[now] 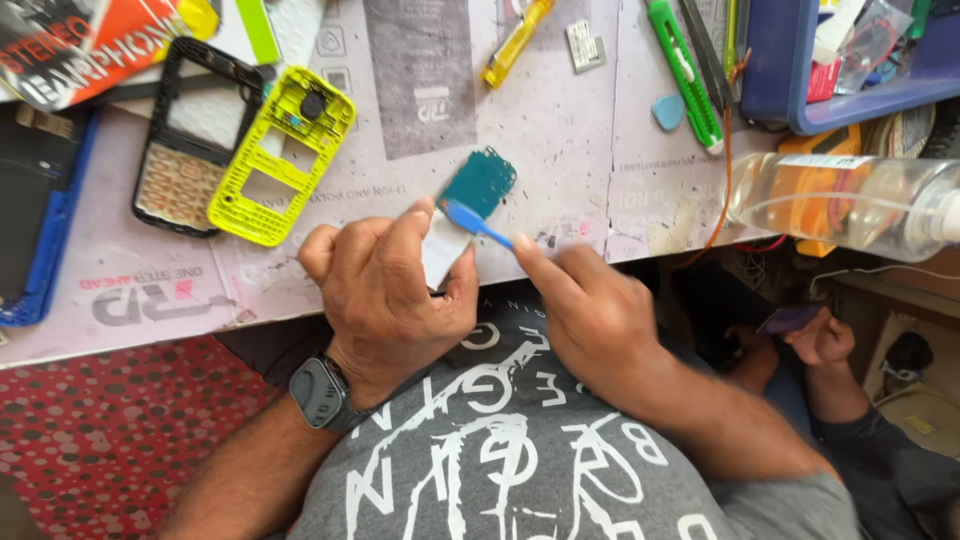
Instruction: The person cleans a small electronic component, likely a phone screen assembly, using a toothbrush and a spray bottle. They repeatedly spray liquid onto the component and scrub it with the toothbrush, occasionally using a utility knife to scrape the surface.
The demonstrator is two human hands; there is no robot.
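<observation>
My left hand grips a small phone circuit board, teal green at its far end and pale near my fingers, tilted up over the table's front edge. My right hand pinches a thin blue brush whose tip lies across the board's lower part. A dark watch sits on my left wrist. Both hands hover just in front of my grey printed shirt.
On the paper-covered table lie a yellow-green phone frame, a black phone housing with keypad, a green utility knife, a yellow tool, a blue tray and a clear bottle. Another person's hands hold a phone lower right.
</observation>
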